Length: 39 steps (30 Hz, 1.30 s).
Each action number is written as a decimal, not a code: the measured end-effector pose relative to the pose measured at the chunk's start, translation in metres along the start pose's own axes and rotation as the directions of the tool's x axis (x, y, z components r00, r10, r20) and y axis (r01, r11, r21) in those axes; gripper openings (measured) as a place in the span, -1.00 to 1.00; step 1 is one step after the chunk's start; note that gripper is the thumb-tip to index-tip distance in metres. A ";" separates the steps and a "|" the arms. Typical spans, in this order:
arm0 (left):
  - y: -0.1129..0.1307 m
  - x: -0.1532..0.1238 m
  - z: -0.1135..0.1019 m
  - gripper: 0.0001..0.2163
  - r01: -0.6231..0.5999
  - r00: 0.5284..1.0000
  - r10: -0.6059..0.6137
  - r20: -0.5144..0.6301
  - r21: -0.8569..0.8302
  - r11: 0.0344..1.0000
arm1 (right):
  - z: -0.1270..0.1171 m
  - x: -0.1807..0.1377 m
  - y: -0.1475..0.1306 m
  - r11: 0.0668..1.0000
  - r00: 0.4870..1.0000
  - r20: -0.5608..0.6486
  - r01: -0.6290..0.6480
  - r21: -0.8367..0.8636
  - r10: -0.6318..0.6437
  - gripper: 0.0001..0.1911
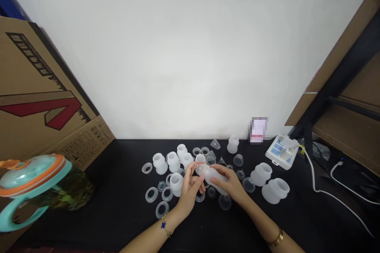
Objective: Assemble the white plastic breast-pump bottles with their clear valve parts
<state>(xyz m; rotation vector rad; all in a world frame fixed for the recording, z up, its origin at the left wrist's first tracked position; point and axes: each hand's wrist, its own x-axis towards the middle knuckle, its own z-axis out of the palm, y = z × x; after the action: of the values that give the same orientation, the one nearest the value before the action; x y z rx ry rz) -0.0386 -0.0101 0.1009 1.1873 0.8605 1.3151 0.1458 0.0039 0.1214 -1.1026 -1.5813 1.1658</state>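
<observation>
My right hand [230,184] grips a small translucent white bottle [211,174] that lies on its side above a black table [118,209]. My left hand [190,187] has its fingers curled at the bottle's neck end, and what it pinches there is too small to make out. Around both hands lie several translucent white bottles [173,161], clear rings [151,194] and small clear caps [238,160].
A large cardboard box [44,99] leans at the left, with a teal and orange lidded cup [29,182] in front of it. At the right stand two wider white jars [276,190], a white power strip [282,149] with white cables, and a dark shelf frame [335,87].
</observation>
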 end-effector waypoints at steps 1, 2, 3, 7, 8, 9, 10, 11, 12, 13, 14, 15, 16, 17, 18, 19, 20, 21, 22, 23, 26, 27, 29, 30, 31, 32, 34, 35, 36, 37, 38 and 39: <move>-0.001 0.000 0.000 -0.56 0.005 1.000 -0.005 -0.006 0.002 1.000 | 0.000 0.000 0.000 1.000 1.000 -0.003 -0.002 -0.008 0.002 -0.54; -0.002 0.001 0.000 -0.55 0.011 1.000 -0.011 -0.013 0.003 1.000 | 0.000 0.000 0.000 1.000 1.000 -0.007 -0.003 -0.014 0.003 -0.54; -0.002 0.001 0.000 -0.54 0.016 1.000 -0.016 -0.018 0.004 1.000 | 0.000 0.000 0.000 1.000 1.000 -0.011 -0.004 -0.020 0.003 -0.54; -0.006 0.003 -0.001 -0.53 0.028 0.999 -0.027 -0.043 0.006 1.000 | 0.000 0.000 0.001 0.999 1.000 -0.020 -0.006 -0.036 0.005 -0.55; -0.007 0.003 -0.001 -0.52 0.032 0.999 -0.032 -0.043 0.005 0.999 | 0.000 -0.001 0.001 0.999 1.000 -0.020 -0.005 -0.042 0.004 -0.55; -0.007 0.003 -0.001 -0.52 0.036 0.998 -0.036 -0.043 0.002 0.999 | 0.000 -0.001 0.001 0.999 1.000 -0.019 -0.003 -0.048 0.003 -0.55; -0.006 0.004 -0.001 -0.53 0.038 0.998 -0.038 -0.042 -0.001 0.999 | 0.000 -0.001 0.001 0.998 1.000 -0.019 -0.001 -0.055 0.000 -0.55; -0.006 0.004 -0.001 -0.53 0.038 0.998 -0.038 -0.042 -0.004 0.999 | 0.000 -0.001 0.001 0.998 1.000 -0.020 0.001 -0.060 -0.003 -0.55; -0.005 0.004 -0.001 -0.54 0.036 0.998 -0.037 -0.043 -0.009 0.999 | 0.000 -0.001 0.001 0.998 1.000 -0.020 0.004 -0.062 -0.005 -0.55; -0.004 0.004 -0.001 -0.54 0.034 0.998 -0.034 -0.045 -0.013 0.999 | 0.000 -0.001 0.001 0.998 1.000 -0.018 0.004 -0.061 -0.006 -0.55; -0.004 0.004 -0.001 -0.55 0.032 0.998 -0.033 -0.046 -0.016 0.999 | 0.000 -0.001 0.001 0.998 1.000 -0.015 0.004 -0.057 -0.004 -0.55; -0.003 0.004 -0.001 -0.55 0.032 0.998 -0.032 -0.046 -0.017 0.999 | 0.000 -0.001 0.001 0.999 1.000 -0.012 0.001 -0.051 -0.002 -0.55; -0.003 0.004 -0.001 -0.55 0.032 0.999 -0.033 -0.043 -0.017 0.999 | 0.000 0.000 0.001 0.999 1.000 -0.010 0.000 -0.046 0.000 -0.55; -0.003 0.004 -0.001 -0.56 0.033 0.999 -0.034 -0.040 -0.015 0.999 | 0.000 0.000 0.001 0.999 1.000 -0.008 -0.002 -0.043 0.002 -0.55; -0.002 0.004 -0.001 -0.56 0.036 0.999 -0.037 -0.037 -0.011 0.999 | 0.000 0.000 0.001 0.999 1.000 -0.008 -0.002 -0.044 0.002 -0.55; -0.002 0.003 -0.001 -0.57 0.040 0.999 -0.040 -0.035 -0.004 0.999 | 0.000 0.000 0.002 0.999 1.000 -0.009 -0.001 -0.046 0.001 -0.55; -0.002 0.003 -0.001 -0.56 0.043 0.999 -0.043 -0.030 0.004 0.999 | 0.000 0.000 0.002 0.999 1.000 -0.011 0.001 -0.049 -0.002 -0.55; -0.001 0.003 -0.002 -0.55 0.046 0.999 -0.046 -0.024 0.013 0.999 | 0.000 0.000 0.003 0.999 1.000 -0.014 0.004 -0.052 -0.005 -0.56; 0.000 0.002 -0.002 -0.54 0.050 0.999 -0.050 -0.016 0.023 0.998 | 0.000 0.000 0.003 0.998 1.000 -0.017 0.006 -0.055 -0.007 -0.56; 0.001 0.001 -0.002 -0.53 0.052 0.999 -0.052 -0.006 0.031 0.998 | 0.000 0.000 0.003 0.998 1.000 -0.019 0.007 -0.057 -0.008 -0.56; 0.004 -0.001 -0.002 -0.51 0.052 0.998 -0.053 0.026 0.041 0.998 | 0.000 0.000 0.002 0.998 1.000 -0.014 0.005 -0.057 -0.006 -0.56; 0.004 -0.001 -0.003 -0.51 0.048 0.998 -0.050 0.035 0.040 0.998 | 0.000 0.000 0.002 0.998 1.000 -0.010 0.006 -0.056 -0.007 -0.55; 0.004 -0.002 -0.003 -0.51 0.040 0.998 -0.042 0.050 0.040 0.998 | 0.000 0.000 0.000 0.999 1.000 -0.004 0.007 -0.052 -0.008 -0.56; 0.004 -0.002 -0.003 -0.51 0.036 0.998 -0.038 0.053 0.039 0.999 | 0.000 0.000 -0.001 0.999 1.000 -0.002 0.009 -0.048 -0.009 -0.56; 0.004 -0.002 -0.003 -0.51 0.032 0.998 -0.034 0.056 0.037 0.999 | 0.000 0.000 -0.002 0.999 1.000 -0.002 0.010 -0.041 -0.010 -0.57; 0.003 -0.002 -0.003 -0.51 0.029 0.998 -0.031 0.056 0.035 0.999 | 0.000 0.000 -0.002 0.999 1.000 -0.002 0.011 -0.033 -0.011 -0.57; 0.002 -0.002 -0.003 -0.51 0.029 0.998 -0.030 0.052 0.029 0.999 | 0.000 0.000 -0.003 1.000 1.000 0.000 0.013 -0.019 -0.013 -0.58; 0.000 -0.001 -0.003 -0.50 0.032 0.998 -0.033 0.047 0.025 0.999 | 0.000 0.000 -0.002 1.000 1.000 0.000 0.012 -0.018 -0.012 -0.58; -0.001 -0.001 -0.003 -0.50 0.036 0.999 -0.036 0.037 0.021 0.999 | 0.000 0.000 -0.002 1.000 1.000 -0.002 0.009 -0.020 -0.009 -0.58; -0.002 0.000 -0.003 -0.49 0.040 0.999 -0.040 0.026 0.017 0.999 | 0.001 0.000 -0.001 1.000 1.000 -0.005 0.007 -0.025 -0.007 -0.58; -0.003 0.000 -0.003 -0.49 0.042 0.999 -0.043 0.016 0.013 0.999 | 0.001 0.000 -0.001 1.000 1.000 -0.007 0.005 -0.030 -0.005 -0.58; -0.004 0.001 -0.002 -0.49 0.044 0.999 -0.044 0.008 0.011 0.999 | 0.001 0.000 0.000 0.999 1.000 -0.010 0.005 -0.033 -0.005 -0.58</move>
<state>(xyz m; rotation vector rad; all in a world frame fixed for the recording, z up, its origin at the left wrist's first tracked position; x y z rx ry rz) -0.0397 -0.0085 0.0964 1.1749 0.8837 1.2700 0.1451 0.0041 0.1213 -1.1235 -1.6005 1.1330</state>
